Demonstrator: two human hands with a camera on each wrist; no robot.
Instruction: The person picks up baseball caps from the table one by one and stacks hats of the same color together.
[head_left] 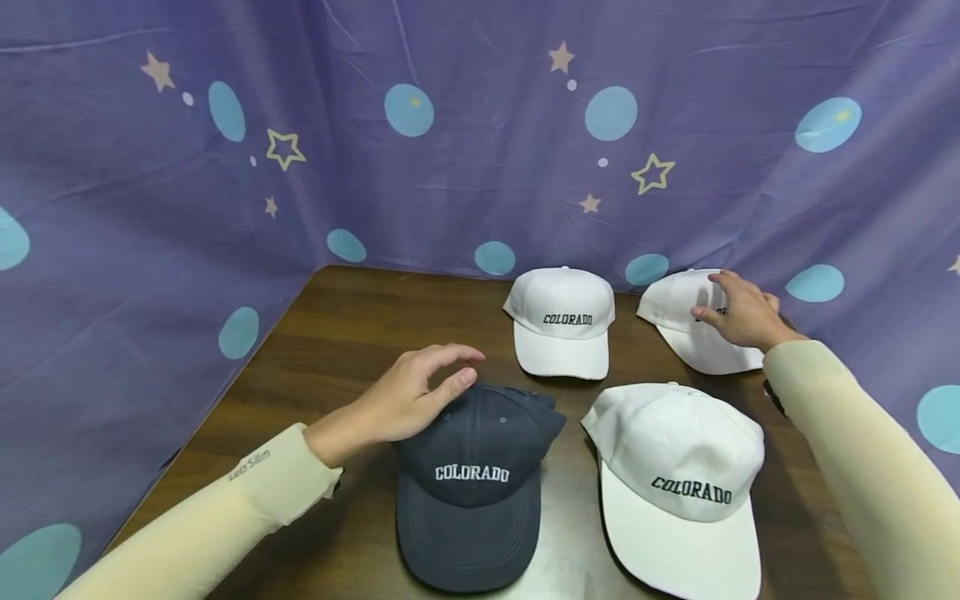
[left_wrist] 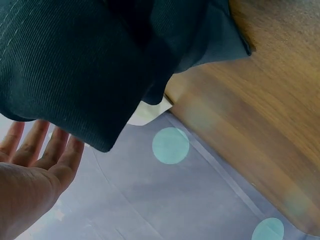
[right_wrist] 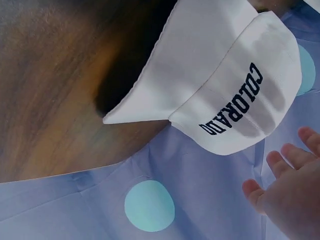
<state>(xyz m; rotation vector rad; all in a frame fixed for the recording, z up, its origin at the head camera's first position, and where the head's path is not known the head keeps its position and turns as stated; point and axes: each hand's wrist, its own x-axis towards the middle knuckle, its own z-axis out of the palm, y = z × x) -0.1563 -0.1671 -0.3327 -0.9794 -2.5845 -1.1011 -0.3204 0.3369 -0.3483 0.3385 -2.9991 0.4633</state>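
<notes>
A dark navy baseball cap (head_left: 468,475) with white COLORADO lettering rests on the table, its brim toward me. My left hand (head_left: 408,396) hovers at the left side of its crown, fingers extended and gently bent. In the left wrist view the fingertips of that hand (left_wrist: 45,155) overlap the lower edge of the dark cap (left_wrist: 65,70). At the back right, a white cap (head_left: 678,304) sits tilted, its black lettering partly covered by my right hand (head_left: 742,312). The right wrist view shows the fingers (right_wrist: 295,157) spread loosely beside the white cap (right_wrist: 240,100), a gap between them.
Another white cap (head_left: 564,312) stands at the back middle of the brown wooden table (head_left: 337,312). A larger-looking white cap (head_left: 682,467) lies front right, beside the dark one. Purple patterned cloth (head_left: 480,192) hangs behind the table and along its left side.
</notes>
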